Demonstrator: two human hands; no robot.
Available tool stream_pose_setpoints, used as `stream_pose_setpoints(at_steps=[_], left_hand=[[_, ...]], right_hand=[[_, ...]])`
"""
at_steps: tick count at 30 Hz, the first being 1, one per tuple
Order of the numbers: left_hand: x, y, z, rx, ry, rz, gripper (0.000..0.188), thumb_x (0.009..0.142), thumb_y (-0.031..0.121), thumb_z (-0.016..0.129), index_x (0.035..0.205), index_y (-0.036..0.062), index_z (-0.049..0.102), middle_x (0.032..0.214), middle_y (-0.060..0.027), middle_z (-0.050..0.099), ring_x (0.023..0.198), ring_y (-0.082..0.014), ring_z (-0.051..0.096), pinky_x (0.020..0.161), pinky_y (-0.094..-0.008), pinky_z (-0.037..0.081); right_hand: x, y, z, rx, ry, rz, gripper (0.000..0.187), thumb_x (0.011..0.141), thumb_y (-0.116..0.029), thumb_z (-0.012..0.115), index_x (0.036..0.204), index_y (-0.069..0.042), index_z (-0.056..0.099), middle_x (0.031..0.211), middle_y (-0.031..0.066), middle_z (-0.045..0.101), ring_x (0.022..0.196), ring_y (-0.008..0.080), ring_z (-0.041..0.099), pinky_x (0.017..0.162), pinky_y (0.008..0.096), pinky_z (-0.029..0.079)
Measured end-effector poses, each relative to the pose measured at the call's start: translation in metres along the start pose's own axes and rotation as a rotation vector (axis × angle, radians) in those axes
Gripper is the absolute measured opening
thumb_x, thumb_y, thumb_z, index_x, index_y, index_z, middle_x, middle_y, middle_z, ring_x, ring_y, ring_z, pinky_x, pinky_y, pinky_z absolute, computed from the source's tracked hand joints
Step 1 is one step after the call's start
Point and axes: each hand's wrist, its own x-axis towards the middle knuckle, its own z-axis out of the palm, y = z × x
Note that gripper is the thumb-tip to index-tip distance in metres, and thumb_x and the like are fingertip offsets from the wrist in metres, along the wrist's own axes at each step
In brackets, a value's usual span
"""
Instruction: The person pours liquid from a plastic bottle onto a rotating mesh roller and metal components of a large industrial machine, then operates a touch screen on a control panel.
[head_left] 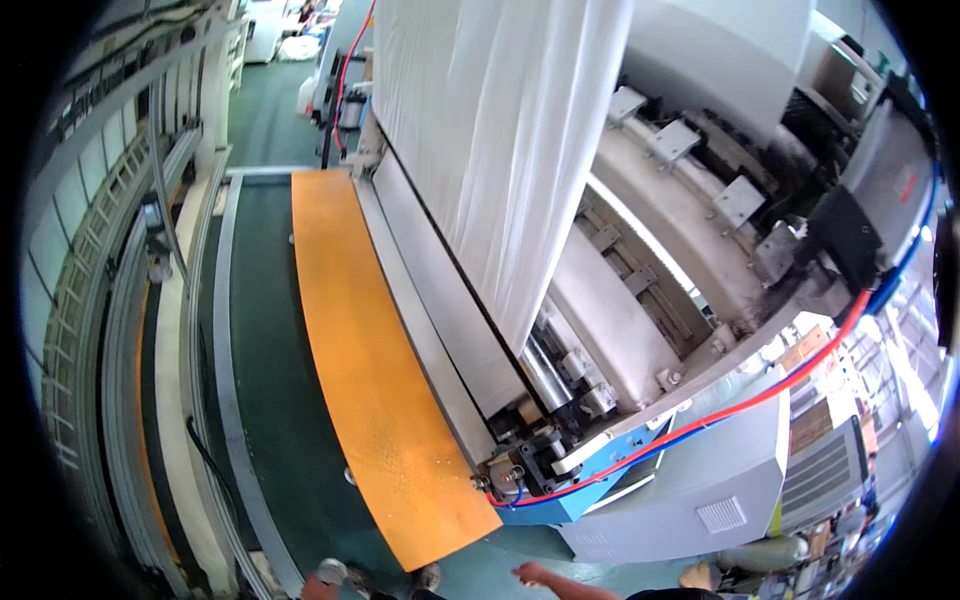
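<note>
My left hand (319, 588) is low in the picture, cut off by the lower edge. It appears closed on a small round pale-grey object (332, 571), whose kind I cannot make out. My right hand (532, 574) hangs to the right of my shoes, its fingers loosely apart with nothing visible in them. Between and beyond the hands, a long orange board (385, 370) runs along the machine's side. Above the machine's rollers, a wide white fabric sheet (490, 150) hangs in folds. Neither hand touches the board or the fabric.
A red hose (760, 395) curves around the machine's near end, above a grey cabinet (690, 480). Metal rails (230, 400) run along the left across the green floor (275, 400). A shiny roller (545, 375) sits below the fabric. One shoe (426, 577) is near the board's end.
</note>
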Motion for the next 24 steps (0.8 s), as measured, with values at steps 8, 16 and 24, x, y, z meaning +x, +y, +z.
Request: stream_pose_setpoints(at_steps=[8, 16, 24], left_hand=[[0.004, 0.008, -0.090, 0.084, -0.124, 0.339, 0.048, 0.075, 0.054, 0.051, 0.092, 0.0123, 0.067, 0.086, -0.0133, 0.067, 0.088, -0.0330, 0.063, 0.079, -0.0446, 0.047], [-0.010, 0.058, -0.238, 0.000, 0.268, 0.476, 0.026, 0.069, 0.035, 0.061, 0.080, 0.0111, 0.062, 0.070, -0.0110, 0.064, 0.065, -0.0275, 0.064, 0.056, -0.0433, 0.048], [0.015, 0.108, -0.344, -0.097, 0.176, 0.596, 0.033, 0.073, 0.039, 0.057, 0.089, 0.0106, 0.058, 0.075, -0.0118, 0.065, 0.070, -0.0308, 0.064, 0.055, -0.0435, 0.049]], right_hand=[[-0.101, -0.254, 0.145, -0.051, 0.130, -0.670, 0.043, 0.079, -0.050, 0.059, 0.087, -0.007, 0.063, 0.081, 0.0113, 0.064, 0.075, 0.0239, 0.062, 0.065, 0.0380, 0.049], [-0.175, -0.428, 0.123, -0.079, 0.456, -1.073, 0.068, 0.071, -0.045, 0.070, 0.117, 0.001, 0.052, 0.110, 0.0205, 0.055, 0.101, 0.0307, 0.054, 0.087, 0.0393, 0.045], [-0.250, -0.513, 0.084, 0.304, 0.422, -1.445, 0.058, 0.063, -0.028, 0.078, 0.110, -0.003, 0.054, 0.104, 0.0161, 0.057, 0.097, 0.0324, 0.055, 0.083, 0.0423, 0.043]])
